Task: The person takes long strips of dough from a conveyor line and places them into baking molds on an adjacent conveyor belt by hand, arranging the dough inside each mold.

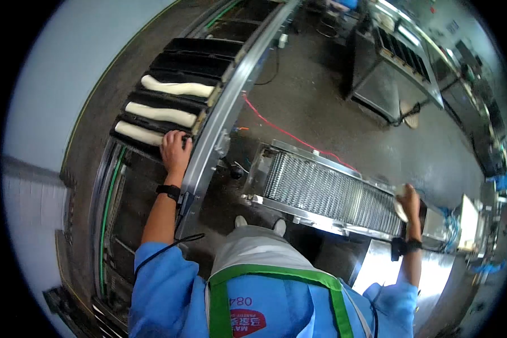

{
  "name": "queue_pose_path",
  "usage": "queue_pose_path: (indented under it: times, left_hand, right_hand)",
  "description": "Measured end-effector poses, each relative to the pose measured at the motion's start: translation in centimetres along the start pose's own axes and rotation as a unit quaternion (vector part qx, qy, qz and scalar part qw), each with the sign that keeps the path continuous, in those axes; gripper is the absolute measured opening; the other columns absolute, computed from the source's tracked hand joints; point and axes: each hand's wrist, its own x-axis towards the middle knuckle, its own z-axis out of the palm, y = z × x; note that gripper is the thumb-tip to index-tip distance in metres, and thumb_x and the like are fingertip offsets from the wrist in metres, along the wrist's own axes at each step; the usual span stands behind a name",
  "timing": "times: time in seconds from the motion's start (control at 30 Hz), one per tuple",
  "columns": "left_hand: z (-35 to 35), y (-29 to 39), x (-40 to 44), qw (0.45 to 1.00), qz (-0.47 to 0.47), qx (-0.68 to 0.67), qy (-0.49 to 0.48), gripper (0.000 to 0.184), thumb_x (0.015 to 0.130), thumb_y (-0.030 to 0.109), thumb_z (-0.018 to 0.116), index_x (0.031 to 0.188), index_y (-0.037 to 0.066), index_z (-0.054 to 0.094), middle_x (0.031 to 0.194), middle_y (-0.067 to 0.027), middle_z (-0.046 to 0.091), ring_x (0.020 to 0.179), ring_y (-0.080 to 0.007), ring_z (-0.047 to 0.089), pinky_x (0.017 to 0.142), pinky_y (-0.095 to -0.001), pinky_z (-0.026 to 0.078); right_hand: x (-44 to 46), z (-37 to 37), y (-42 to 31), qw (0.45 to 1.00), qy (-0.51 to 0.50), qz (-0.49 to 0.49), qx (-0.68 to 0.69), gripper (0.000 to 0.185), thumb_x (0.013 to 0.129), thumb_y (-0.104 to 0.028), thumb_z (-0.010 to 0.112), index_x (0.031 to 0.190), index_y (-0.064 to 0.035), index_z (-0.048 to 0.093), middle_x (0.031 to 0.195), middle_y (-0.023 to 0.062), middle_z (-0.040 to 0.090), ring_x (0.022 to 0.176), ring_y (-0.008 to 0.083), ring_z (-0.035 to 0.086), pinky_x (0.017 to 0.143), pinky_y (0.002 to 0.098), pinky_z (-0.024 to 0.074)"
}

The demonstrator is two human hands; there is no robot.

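My left hand [176, 151] rests on the right end of a pale dough strip [138, 133] lying in the nearest black tray slot. Its fingers are bent and pressed on the dough. Two more dough strips [160, 114] and a wavy one [177, 88] lie in the slots beyond. The farther slots of the black tray [194, 65] hold no dough. Out at the far right, my right hand [409, 203] is wrapped round a pale dough piece [400, 209] above the end of the metal mesh conveyor [332, 188].
A steel rail [222, 107] runs beside the tray. A red cable [281, 130] crosses the floor toward the mesh conveyor. At the back right, a steel table [377, 84] carries another black tray [403, 53]. A white wall stands on the left.
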Motion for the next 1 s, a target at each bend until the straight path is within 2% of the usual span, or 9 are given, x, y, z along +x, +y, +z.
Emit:
queue_pose_path:
  times: [0.1, 0.13, 0.27, 0.5, 0.53, 0.63, 0.73, 0.87, 1.0]
  left_hand:
    - [-2.6, 1.0, -0.7, 1.0, -0.026, -0.004, -0.015, 0.023, 0.076, 0.024, 0.055, 0.092, 0.009, 0.053, 0.103, -0.006, 0.048, 0.105, -0.0246, 0.038, 0.087, -0.0401, 0.032]
    - [-3.2, 1.1, -1.0, 0.999, -0.033, -0.002, -0.017, 0.023, 0.076, 0.024, 0.055, 0.093, 0.009, 0.053, 0.103, -0.006, 0.047, 0.105, -0.0245, 0.038, 0.087, -0.0401, 0.031]
    - [-4.5, 1.2, -2.3, 0.999, -0.04, -0.006, -0.006, 0.023, 0.075, 0.024, 0.056, 0.092, 0.009, 0.053, 0.104, -0.0051, 0.047, 0.105, -0.024, 0.038, 0.086, -0.0408, 0.032]
    - [-6.8, 1.2, -3.1, 0.998, -0.015, -0.034, 0.056, 0.023, 0.07, 0.022, 0.059, 0.087, 0.008, 0.055, 0.098, -0.0047, 0.05, 0.101, -0.0243, 0.042, 0.082, -0.0399, 0.035]
    - [-7.0, 1.2, -3.2, 0.997, -0.007, -0.035, 0.063, 0.023, 0.07, 0.022, 0.059, 0.088, 0.007, 0.055, 0.098, -0.0047, 0.05, 0.101, -0.0245, 0.042, 0.082, -0.0401, 0.035]
    - [-7.7, 1.6, -3.3, 0.998, -0.032, -0.032, 0.041, 0.023, 0.071, 0.023, 0.058, 0.088, 0.008, 0.056, 0.098, -0.0049, 0.051, 0.103, -0.0246, 0.042, 0.082, -0.0409, 0.034]
    - [-8.1, 1.6, -3.4, 0.998, -0.043, -0.03, 0.042, 0.022, 0.071, 0.022, 0.058, 0.088, 0.008, 0.056, 0.099, -0.0048, 0.051, 0.103, -0.0244, 0.042, 0.082, -0.0411, 0.034]
    - [-8.4, 2.0, -3.2, 0.998, -0.037, -0.031, 0.048, 0.022, 0.07, 0.021, 0.059, 0.088, 0.009, 0.056, 0.099, -0.0046, 0.052, 0.102, -0.0247, 0.043, 0.081, -0.0413, 0.035]
    - [-7.7, 1.9, -2.8, 0.998, -0.019, -0.038, 0.04, 0.021, 0.07, 0.019, 0.058, 0.086, 0.007, 0.055, 0.099, -0.0066, 0.052, 0.1, -0.0263, 0.044, 0.08, -0.0409, 0.036]
  right_hand:
    - [2.7, -9.9, -5.6, 0.923, 0.085, 0.028, 0.373, 0.053, 0.068, -0.025, 0.064, 0.107, 0.0045, 0.045, 0.091, 0.0139, 0.057, 0.081, 0.0216, 0.055, 0.063, 0.0295, 0.0452]
    - [3.2, -15.0, -10.0, 0.926, 0.028, 0.037, 0.374, 0.054, 0.07, -0.028, 0.062, 0.109, 0.0046, 0.044, 0.093, 0.0135, 0.056, 0.08, 0.0187, 0.055, 0.061, 0.0269, 0.0451]
    - [6.4, -21.3, -20.1, 0.865, 0.124, -0.069, 0.481, 0.056, 0.071, -0.031, 0.059, 0.112, 0.0026, 0.042, 0.098, 0.0132, 0.053, 0.079, 0.0156, 0.055, 0.06, 0.024, 0.046]
    - [14.9, -15.3, -42.7, 0.669, -0.029, -0.183, 0.72, 0.032, 0.077, -0.02, 0.054, 0.1, 0.0023, 0.046, 0.093, 0.0107, 0.054, 0.081, 0.0181, 0.055, 0.066, 0.0284, 0.0481]
    - [17.8, -11.9, -45.2, 0.677, -0.104, -0.231, 0.691, 0.04, 0.075, -0.019, 0.058, 0.105, 0.0021, 0.042, 0.097, 0.0109, 0.052, 0.082, 0.0189, 0.054, 0.068, 0.0292, 0.0474]
    - [16.5, -6.7, -51.3, 0.684, -0.246, -0.133, 0.674, 0.059, 0.072, -0.02, 0.062, 0.118, -0.0003, 0.03, 0.106, 0.0121, 0.046, 0.093, 0.0206, 0.047, 0.073, 0.0329, 0.0445]
    - [16.1, -3.8, -49.9, 0.705, -0.276, -0.108, 0.645, 0.064, 0.076, -0.022, 0.058, 0.125, -0.0035, 0.022, 0.114, 0.0107, 0.04, 0.102, 0.0227, 0.043, 0.082, 0.0368, 0.039]
    - [15.3, 0.7, -39.8, 0.729, -0.365, -0.158, 0.558, 0.044, 0.075, -0.024, 0.056, 0.114, -0.007, 0.042, 0.104, 0.0027, 0.048, 0.095, 0.0155, 0.045, 0.077, 0.032, 0.0384]
    - [10.9, 4.8, -27.3, 0.81, -0.388, -0.076, 0.433, 0.032, 0.074, -0.024, 0.057, 0.101, -0.0067, 0.053, 0.096, 0.0043, 0.052, 0.09, 0.0167, 0.048, 0.074, 0.0314, 0.0405]
